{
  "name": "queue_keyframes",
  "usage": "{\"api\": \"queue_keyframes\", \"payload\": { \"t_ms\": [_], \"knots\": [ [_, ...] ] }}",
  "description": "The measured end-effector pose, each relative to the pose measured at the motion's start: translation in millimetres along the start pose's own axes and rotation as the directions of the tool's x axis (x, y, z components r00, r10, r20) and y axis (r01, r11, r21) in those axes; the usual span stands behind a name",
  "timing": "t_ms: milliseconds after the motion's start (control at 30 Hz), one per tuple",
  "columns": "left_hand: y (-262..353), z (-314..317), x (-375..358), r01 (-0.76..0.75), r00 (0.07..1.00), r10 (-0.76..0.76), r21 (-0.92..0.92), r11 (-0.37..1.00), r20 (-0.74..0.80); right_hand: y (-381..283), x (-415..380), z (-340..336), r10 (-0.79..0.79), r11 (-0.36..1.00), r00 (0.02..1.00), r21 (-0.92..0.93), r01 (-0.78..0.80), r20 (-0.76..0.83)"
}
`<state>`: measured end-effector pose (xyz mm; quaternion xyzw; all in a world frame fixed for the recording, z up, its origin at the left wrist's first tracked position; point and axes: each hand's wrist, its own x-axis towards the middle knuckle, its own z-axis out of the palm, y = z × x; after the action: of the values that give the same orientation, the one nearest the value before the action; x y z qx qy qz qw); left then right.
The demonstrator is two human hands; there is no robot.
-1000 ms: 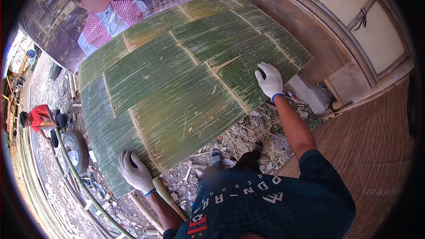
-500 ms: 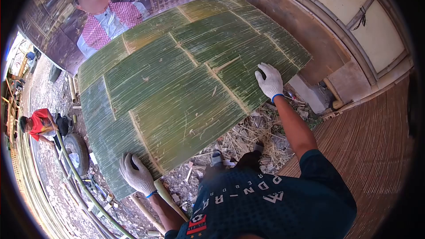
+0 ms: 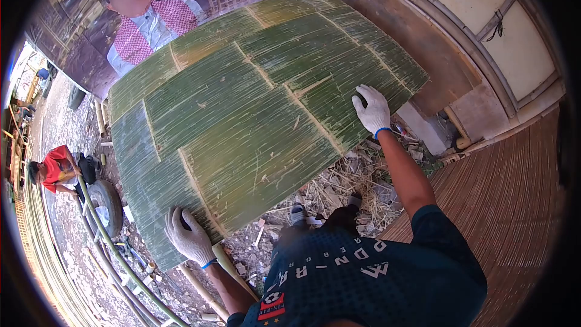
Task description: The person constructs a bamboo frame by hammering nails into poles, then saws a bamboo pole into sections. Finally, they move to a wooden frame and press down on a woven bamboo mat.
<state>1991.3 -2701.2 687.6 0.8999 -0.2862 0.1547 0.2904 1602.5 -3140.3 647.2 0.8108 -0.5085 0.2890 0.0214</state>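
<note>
A broad panel of flattened green bamboo (image 3: 254,139), split into fine strips with pale node lines, fills the middle of the view. My left hand (image 3: 189,236), in a white knit glove with a blue cuff, lies on its near left corner, thumb apart from the fingers. On the near right edge rests my right hand (image 3: 372,109), gloved the same way, its fingers stretched out over the green surface. Both palms face down on the panel, and nothing shows between the fingers. What supports the panel underneath is mostly hidden.
Straw and rubble (image 3: 333,191) cover the ground at my feet. A woven mat (image 3: 484,218) lies to the right, below a wall. At left, a person in a red shirt (image 3: 57,166) holds a long bamboo pole (image 3: 112,260) near a tire (image 3: 109,200). A printed banner (image 3: 72,36) hangs behind.
The view has shifted very slightly. Both hands stay at the same places on the bamboo panel.
</note>
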Motion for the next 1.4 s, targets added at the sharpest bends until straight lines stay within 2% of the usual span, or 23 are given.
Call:
{"api": "queue_keyframes", "payload": {
  "t_ms": [367, 600, 700, 833, 867, 1100, 1133, 1400],
  "knots": [
    [-5, 4, 0, -0.010, 1.000, 0.011, 0.035, 0.999, -0.009, 2, 1, 3, -0.016, 1.000, 0.999, 0.006, 0.016, -0.033],
    [-6, 4, -1, -0.010, 1.000, 0.009, 0.053, 0.999, 0.022, -5, 1, -5, 0.042, 0.999, 0.999, 0.021, -0.042, 0.015],
    [-12, 6, -1, -0.030, 0.999, 0.029, 0.050, 0.998, 0.017, -9, 3, -12, 0.080, 0.996, 0.993, 0.026, -0.082, 0.083],
    [-9, 5, -1, -0.018, 1.000, 0.016, 0.061, 0.998, 0.027, -3, -2, -3, 0.074, 0.997, 0.997, 0.019, -0.074, 0.013],
    [-8, 5, -1, -0.010, 1.000, 0.008, 0.055, 0.998, 0.029, -1, -3, 3, 0.019, 1.000, 0.993, 0.025, -0.016, -0.117],
    [-9, 7, -1, -0.002, 0.997, -0.003, 0.066, 0.998, 0.073, -2, -4, -2, 0.104, 0.991, 0.990, 0.089, -0.096, -0.092],
    [-8, 8, -1, 0.007, 0.997, -0.012, 0.064, 0.998, 0.074, 0, -4, 2, 0.078, 0.994, 0.986, 0.092, -0.065, -0.145],
    [-1, 8, -2, 0.039, 0.995, -0.048, 0.098, 0.994, 0.086, 2, -3, 0, 0.102, 0.990, 0.985, 0.106, -0.088, -0.136]
  ]
}}
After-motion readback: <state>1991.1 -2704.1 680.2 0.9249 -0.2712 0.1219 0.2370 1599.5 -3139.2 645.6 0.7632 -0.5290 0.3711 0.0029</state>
